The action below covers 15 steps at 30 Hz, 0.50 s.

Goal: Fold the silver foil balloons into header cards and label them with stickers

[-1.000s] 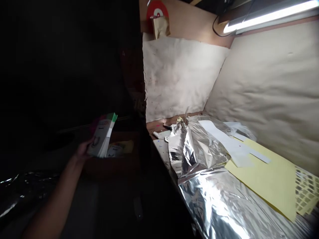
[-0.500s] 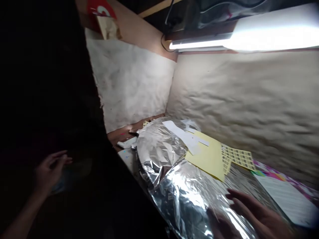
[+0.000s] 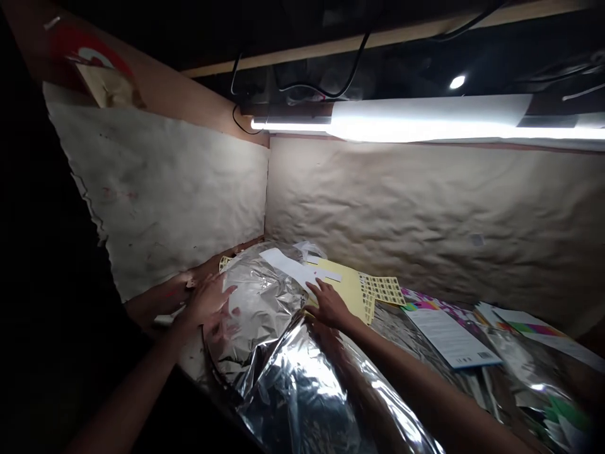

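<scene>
A large sheet of shiny silver film (image 3: 302,378) lies creased over the work surface. My left hand (image 3: 208,299) is at its far left edge, thumb apart from the fingers, holding nothing that I can see. My right hand (image 3: 328,306) reaches over the film with its fingers stretched out. Its fingertips are at the near end of a white paper strip (image 3: 286,263) and the edge of a yellow sheet (image 3: 347,284); whether they touch is unclear. A sheet of small printed stickers (image 3: 385,290) sticks out from behind the yellow sheet.
Paper-covered walls (image 3: 425,208) rise behind and at the left. A lit tube lamp (image 3: 401,123) hangs low across the back, with dark cables (image 3: 350,82) above. White printed packs (image 3: 451,337) and clear plastic lie at the right. The near left is dark.
My left hand has come from the dark left side to the film's edge. My right hand has moved forward to the papers. The view has turned, so the surface sits further left.
</scene>
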{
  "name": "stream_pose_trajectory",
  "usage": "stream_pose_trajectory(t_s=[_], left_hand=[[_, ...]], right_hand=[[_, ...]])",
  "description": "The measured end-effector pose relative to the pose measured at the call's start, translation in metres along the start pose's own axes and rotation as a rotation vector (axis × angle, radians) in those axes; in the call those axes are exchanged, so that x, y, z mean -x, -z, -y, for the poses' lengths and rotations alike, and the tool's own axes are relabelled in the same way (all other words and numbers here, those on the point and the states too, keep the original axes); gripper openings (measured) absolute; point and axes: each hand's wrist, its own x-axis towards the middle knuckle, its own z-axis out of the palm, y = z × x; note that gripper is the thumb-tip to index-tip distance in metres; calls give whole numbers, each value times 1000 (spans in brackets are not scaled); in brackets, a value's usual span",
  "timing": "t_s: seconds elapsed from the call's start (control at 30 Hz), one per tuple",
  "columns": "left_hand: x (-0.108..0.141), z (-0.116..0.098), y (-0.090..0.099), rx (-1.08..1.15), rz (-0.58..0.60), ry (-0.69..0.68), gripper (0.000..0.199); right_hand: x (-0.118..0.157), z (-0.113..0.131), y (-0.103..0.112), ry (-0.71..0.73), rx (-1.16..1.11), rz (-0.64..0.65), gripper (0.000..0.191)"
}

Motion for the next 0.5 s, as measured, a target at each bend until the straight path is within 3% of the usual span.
stream_pose_trajectory(t_s=[0.1,0.23,0.33,0.5], left_hand=[[-7,2,-30,-64,-38,69,59],[-7,12,-55,-119,-55,115,58],[-11,19,-61,-137,-62,107,52],[-17,23,-57,-135,-45,68,36]], right_hand=[[-32,-1,-16,84,48,9,50],[-71,-19,-14,111,142,42,31],[-91,-40,1,97,208,38,24],[-101,-65,37,12,307,-53,40]])
